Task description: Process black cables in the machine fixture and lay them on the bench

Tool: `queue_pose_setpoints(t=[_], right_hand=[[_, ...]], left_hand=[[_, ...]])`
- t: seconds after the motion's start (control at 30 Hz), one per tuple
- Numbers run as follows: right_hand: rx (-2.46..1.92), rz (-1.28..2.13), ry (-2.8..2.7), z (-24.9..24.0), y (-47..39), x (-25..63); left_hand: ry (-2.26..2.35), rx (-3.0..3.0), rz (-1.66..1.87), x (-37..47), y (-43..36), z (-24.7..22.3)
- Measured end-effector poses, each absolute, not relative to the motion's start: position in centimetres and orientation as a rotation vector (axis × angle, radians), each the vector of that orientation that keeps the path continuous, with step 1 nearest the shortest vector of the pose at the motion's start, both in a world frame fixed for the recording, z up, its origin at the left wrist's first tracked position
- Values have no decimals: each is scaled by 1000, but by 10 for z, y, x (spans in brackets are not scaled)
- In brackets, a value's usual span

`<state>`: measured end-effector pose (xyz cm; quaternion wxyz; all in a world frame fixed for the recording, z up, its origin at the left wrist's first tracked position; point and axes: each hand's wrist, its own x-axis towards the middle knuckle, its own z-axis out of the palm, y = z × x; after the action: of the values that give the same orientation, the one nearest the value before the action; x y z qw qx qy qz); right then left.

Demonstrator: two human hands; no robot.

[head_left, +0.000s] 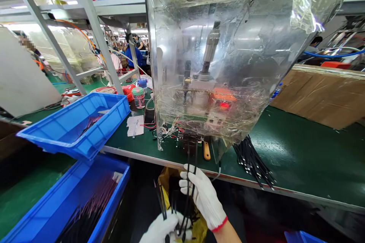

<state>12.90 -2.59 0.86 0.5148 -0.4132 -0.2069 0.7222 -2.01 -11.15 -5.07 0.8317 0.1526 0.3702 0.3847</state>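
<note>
My right hand (205,197), in a white knit glove with a red cuff edge, is closed around two long black cables (188,156) in front of the bench edge. Upward, these cables run to the dark fixture (189,136) at the foot of a machine behind a clear plastic guard (242,45). Lower down, my left hand (162,226), also white-gloved, grips several black cables (162,199) that stick up past its fingers. Its lower part is cut off by the frame edge.
A bundle of black cables (252,159) hangs over the green bench (308,152). Blue bins (111,121) with cables stand at the left. A wooden-handled tool (206,151) lies by the fixture. A cardboard box (322,95) is at the right, and people are in the background.
</note>
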Motion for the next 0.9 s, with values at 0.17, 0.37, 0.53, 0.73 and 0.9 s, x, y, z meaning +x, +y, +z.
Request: queue_pose_setpoints(t=[0.17,0.37,0.53,0.73,0.9], right_hand=[[-979,1735,-491,7,0,129],[-1028,1824,-502,17,22,132],[-1159,1853,-518,10,13,130],[-1113,1667,-451,10,26,124],[-1124,1750,-477,7,31,124]], left_hand=[[739,198,803,-16,-107,-39],[727,11,963,7,-83,-7],[733,-81,1028,15,-65,5],[798,-116,1087,8,-59,7],[830,-137,1109,6,-58,12]])
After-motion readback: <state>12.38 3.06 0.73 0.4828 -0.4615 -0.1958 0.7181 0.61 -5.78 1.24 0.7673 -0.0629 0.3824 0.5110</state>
